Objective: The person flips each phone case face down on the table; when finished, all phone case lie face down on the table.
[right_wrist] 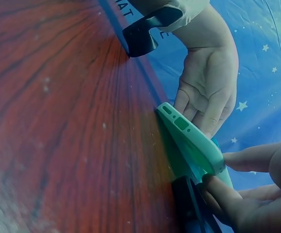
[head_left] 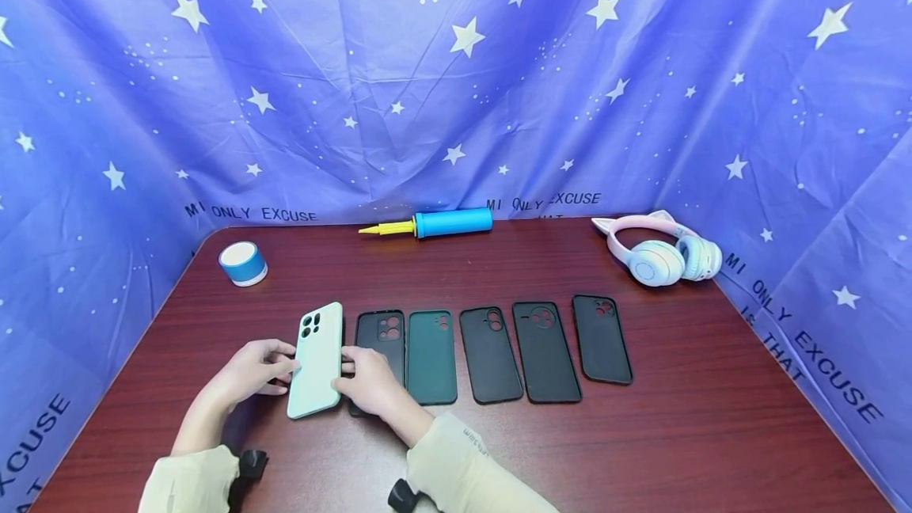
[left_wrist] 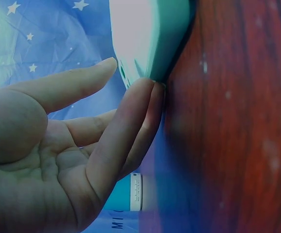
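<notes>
A pale mint phone case (head_left: 315, 362) lies tilted over the table, its right side raised and its left side low. My right hand (head_left: 370, 380) pinches the case's right edge between thumb and fingers, as the right wrist view shows too. At the opposite edge my left hand (head_left: 255, 370) grips lightly, thumb against the side and fingertips at the lower rim. Port cutouts show on the mint case's end (right_wrist: 182, 123). Close to its right lies a black phone case (head_left: 381, 328), partly covered by my right hand, then a dark green case (head_left: 431, 359).
Farther right lie black cases, one with a camera oval (head_left: 492, 356), one with a round cutout (head_left: 547, 353) and a smaller one (head_left: 602, 339). Behind them are a blue-and-white cylinder (head_left: 243, 264), a blue hand pump (head_left: 453, 222) and cat-ear headphones (head_left: 657, 250). A starry curtain (head_left: 399, 62) surrounds the table.
</notes>
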The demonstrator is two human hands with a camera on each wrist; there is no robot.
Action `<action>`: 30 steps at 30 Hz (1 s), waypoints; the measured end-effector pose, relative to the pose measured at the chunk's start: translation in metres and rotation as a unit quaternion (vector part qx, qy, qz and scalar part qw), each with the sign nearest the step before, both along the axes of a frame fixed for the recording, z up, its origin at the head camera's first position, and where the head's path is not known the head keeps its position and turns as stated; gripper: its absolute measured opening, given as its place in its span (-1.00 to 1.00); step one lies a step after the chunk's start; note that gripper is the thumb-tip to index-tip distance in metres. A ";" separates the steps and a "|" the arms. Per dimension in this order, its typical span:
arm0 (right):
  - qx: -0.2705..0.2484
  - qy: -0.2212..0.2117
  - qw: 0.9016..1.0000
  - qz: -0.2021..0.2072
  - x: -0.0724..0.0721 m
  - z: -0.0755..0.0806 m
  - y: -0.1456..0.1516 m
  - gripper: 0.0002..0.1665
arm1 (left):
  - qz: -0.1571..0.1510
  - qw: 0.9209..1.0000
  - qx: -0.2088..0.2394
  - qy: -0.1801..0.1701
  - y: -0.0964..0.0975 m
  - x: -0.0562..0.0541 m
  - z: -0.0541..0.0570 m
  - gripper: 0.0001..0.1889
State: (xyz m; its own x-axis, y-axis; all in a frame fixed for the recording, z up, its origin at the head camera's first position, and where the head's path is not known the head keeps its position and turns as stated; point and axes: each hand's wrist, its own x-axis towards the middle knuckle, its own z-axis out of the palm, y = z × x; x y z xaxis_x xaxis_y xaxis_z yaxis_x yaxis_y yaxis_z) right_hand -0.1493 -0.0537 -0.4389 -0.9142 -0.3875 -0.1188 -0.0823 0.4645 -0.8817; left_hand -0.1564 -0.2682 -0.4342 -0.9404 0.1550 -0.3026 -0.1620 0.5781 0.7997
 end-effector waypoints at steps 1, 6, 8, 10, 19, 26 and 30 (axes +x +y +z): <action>0.004 0.006 1.000 -0.002 0.000 0.000 0.000 -0.39 | 0.001 1.000 0.000 -0.001 0.000 0.000 0.000 -0.60; 0.019 0.036 0.999 -0.008 0.001 0.003 0.001 -0.46 | 0.003 1.000 0.001 -0.001 -0.001 0.000 -0.001 -0.59; 0.025 0.043 0.999 -0.011 0.001 0.005 0.001 -0.49 | -0.002 1.000 -0.001 0.001 -0.001 0.000 0.000 -0.58; 0.031 0.049 0.998 -0.016 0.002 0.006 0.001 -0.50 | -0.001 1.000 -0.002 0.000 -0.001 0.000 0.000 -0.57; 0.067 0.068 0.995 -0.036 0.005 0.011 0.001 -0.47 | -0.004 1.000 -0.004 0.006 -0.001 0.001 0.001 -0.57; 0.052 0.050 0.997 -0.034 0.004 0.011 0.003 -0.44 | -0.001 1.000 -0.004 0.008 0.000 0.001 0.000 -0.55; 0.027 0.042 0.998 -0.041 0.002 0.011 0.009 -0.44 | 0.007 1.000 -0.009 0.017 0.001 0.001 0.002 -0.53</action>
